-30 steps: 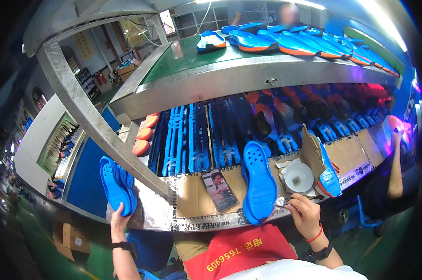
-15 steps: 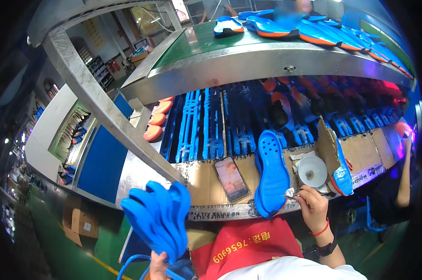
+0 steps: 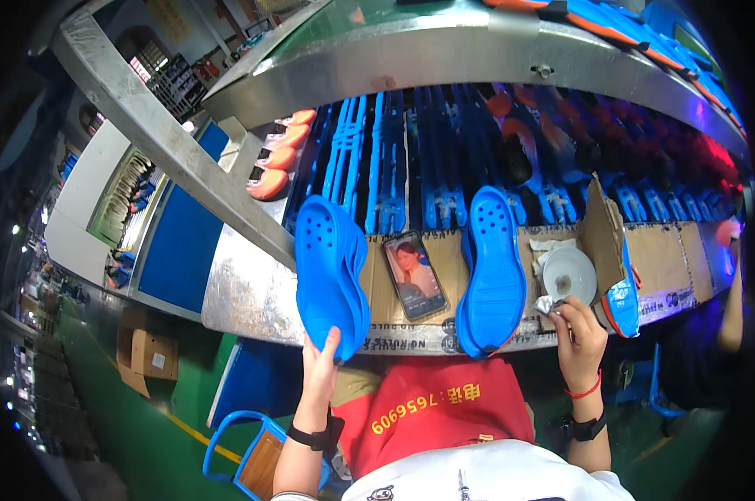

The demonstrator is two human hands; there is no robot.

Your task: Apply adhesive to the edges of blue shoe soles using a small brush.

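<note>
A stack of blue shoe soles (image 3: 331,259) stands at the table's edge on the left, with holes at its far end. My left hand (image 3: 320,367) grips the near end, thumb on top. Another set of blue shoe soles (image 3: 492,275) lies on the cardboard to the right of the phone. My right hand (image 3: 579,338) pinches a small crumpled white wad (image 3: 546,305) beside a white bowl (image 3: 569,275). A little pale residue shows in the bowl.
A lit phone (image 3: 415,275) rests on the cardboard (image 3: 377,309) between the soles. Upright cardboard (image 3: 604,234) stands right of the bowl. Orange shoes (image 3: 269,182) sit at the far left. A metal post (image 3: 160,142) slants across the left. A conveyor (image 3: 411,58) spans above.
My left hand has brought the stack of soles up from the lower left onto the table's edge, turning it from fanned to lined up. My right hand still pinches the white wad.
</note>
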